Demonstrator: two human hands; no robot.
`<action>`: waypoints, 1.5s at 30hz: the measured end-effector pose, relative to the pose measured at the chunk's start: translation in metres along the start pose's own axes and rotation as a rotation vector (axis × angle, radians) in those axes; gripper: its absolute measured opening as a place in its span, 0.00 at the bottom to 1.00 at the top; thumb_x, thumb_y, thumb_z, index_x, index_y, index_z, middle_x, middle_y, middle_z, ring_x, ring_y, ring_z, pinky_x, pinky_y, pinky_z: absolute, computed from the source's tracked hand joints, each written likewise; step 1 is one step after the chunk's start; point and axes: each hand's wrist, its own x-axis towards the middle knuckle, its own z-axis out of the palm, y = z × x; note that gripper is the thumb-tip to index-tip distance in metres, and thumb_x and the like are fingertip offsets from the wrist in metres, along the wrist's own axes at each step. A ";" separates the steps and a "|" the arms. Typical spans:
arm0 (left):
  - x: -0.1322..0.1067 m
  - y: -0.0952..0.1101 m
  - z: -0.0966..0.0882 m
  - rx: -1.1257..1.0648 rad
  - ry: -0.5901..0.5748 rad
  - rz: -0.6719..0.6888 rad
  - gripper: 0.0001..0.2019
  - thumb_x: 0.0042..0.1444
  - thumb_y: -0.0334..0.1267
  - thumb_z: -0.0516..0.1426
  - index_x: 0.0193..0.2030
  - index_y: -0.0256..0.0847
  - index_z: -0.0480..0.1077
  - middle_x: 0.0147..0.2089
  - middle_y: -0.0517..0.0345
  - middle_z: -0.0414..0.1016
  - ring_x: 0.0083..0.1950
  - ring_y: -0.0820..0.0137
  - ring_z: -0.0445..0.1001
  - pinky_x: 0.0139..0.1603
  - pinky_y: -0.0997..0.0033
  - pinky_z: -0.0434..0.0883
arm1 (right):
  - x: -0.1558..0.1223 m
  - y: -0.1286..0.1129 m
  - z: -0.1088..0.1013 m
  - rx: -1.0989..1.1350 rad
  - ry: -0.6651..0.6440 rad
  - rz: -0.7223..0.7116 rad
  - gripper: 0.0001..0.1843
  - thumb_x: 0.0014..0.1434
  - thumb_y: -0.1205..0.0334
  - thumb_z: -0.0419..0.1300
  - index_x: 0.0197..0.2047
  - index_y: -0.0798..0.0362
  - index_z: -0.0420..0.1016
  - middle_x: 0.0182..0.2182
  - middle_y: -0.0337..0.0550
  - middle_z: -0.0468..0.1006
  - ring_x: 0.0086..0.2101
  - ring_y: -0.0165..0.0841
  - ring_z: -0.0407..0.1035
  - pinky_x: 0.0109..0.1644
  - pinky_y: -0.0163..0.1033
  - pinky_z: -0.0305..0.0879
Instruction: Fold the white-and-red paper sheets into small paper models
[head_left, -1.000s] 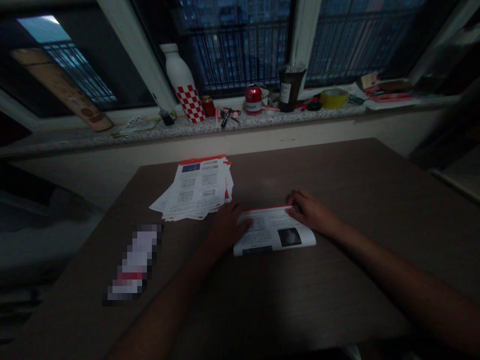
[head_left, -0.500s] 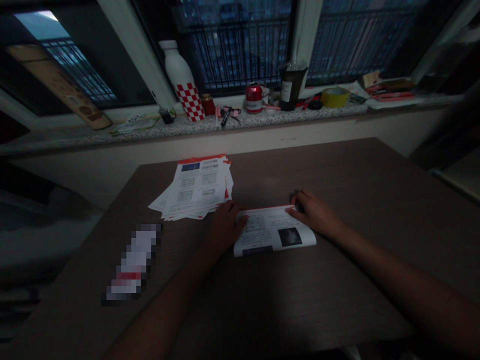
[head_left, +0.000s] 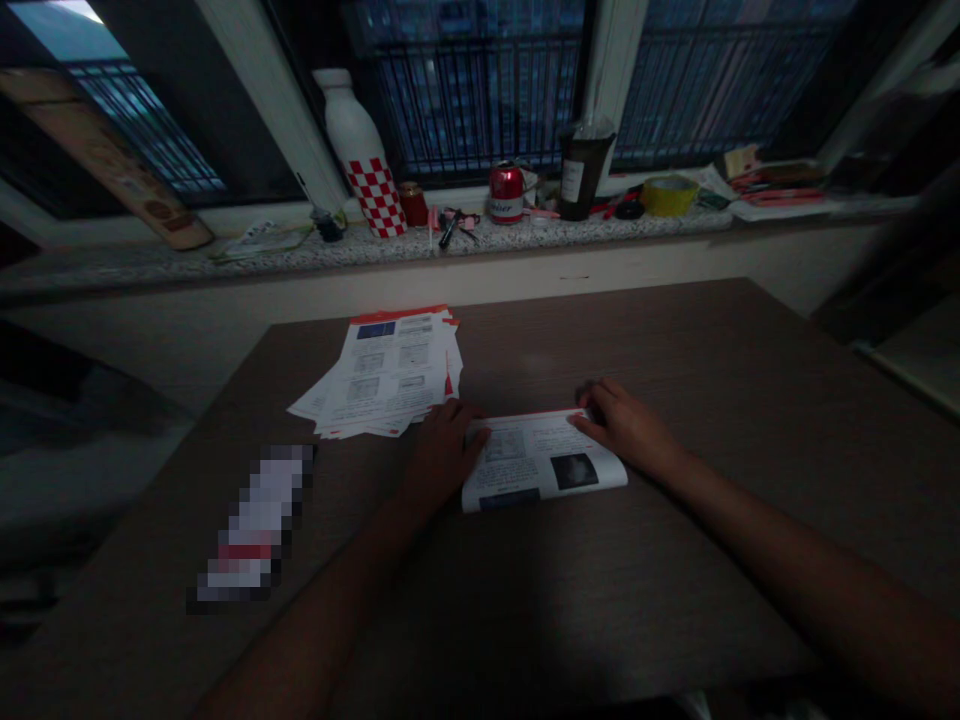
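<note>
White folded leaflet (head_left: pixel 544 462) lay flat on the brown wood-grain table (head_left: pixel 675 340), near the table's middle, with its long side running across the view and a red stripe along its far edge. Both hands rested on it without closing around it. The left hand (head_left: pixel 442 455) lay palm down at the leaflet's left end, its fingertips (head_left: pixel 480 435) on the paper, while the right hand (head_left: pixel 622 425) lay over the far right corner with its fingers slightly curved. Neither hand showed a pinch or a closed grip. Just beyond the left hand sat a loose stack of printed sheets (head_left: pixel 386 375) with red edges, and further left lay a pixelated object (head_left: pixel 255 525) that could not be made out. Along the granite windowsill (head_left: pixel 360 245) past the table stood a white bottle with a red checked base (head_left: pixel 364 165), a red can (head_left: pixel 506 193), a dark cup (head_left: pixel 581 170) and a yellow roll of tape (head_left: pixel 669 195).
</note>
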 end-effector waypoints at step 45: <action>0.002 0.001 -0.001 -0.016 -0.012 -0.047 0.06 0.70 0.38 0.60 0.52 0.44 0.72 0.54 0.52 0.73 0.56 0.56 0.71 0.62 0.50 0.71 | 0.004 0.001 -0.002 -0.124 -0.010 0.026 0.15 0.71 0.47 0.62 0.48 0.51 0.73 0.45 0.51 0.78 0.41 0.44 0.77 0.42 0.45 0.69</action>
